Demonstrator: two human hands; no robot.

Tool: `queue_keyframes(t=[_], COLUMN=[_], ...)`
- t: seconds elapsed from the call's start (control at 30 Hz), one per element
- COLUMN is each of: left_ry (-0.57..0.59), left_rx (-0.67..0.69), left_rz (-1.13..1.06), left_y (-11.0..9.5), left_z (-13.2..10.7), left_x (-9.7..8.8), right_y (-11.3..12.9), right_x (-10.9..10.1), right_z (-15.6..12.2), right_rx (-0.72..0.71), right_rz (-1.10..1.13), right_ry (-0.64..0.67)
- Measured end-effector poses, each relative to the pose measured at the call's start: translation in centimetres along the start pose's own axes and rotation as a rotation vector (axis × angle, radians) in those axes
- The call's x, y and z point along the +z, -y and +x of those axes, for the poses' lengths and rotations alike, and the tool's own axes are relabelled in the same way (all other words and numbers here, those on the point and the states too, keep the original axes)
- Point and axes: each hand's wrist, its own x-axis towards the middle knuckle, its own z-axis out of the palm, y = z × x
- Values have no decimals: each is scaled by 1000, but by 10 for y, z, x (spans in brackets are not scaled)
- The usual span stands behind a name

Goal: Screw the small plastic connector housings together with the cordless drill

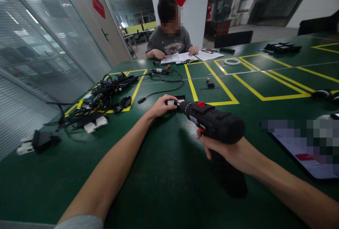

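Observation:
My right hand grips the handle of a black cordless drill with red trim, held level above the green table. The drill's nose points left at a small white-and-black part. My left hand is closed on that part, pressing it against the table just inside a yellow taped square. A flat black piece lies right behind the part.
A tangle of black cables and adapters lies at the left, with white plugs and a black box. A tablet sits at right. Across the table a seated person writes on papers. A tape roll and small items lie beyond.

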Motion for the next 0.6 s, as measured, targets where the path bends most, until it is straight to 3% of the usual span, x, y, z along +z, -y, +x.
queue_keyframes(t=[0.6], left_ry=[-22], left_rx=[-19], left_rz=[12], left_y=[-7], left_z=[-2], left_x=[1], right_y=[3], right_x=[0], right_z=[-1], right_rx=[30], right_rz=[33], right_ry=[4])
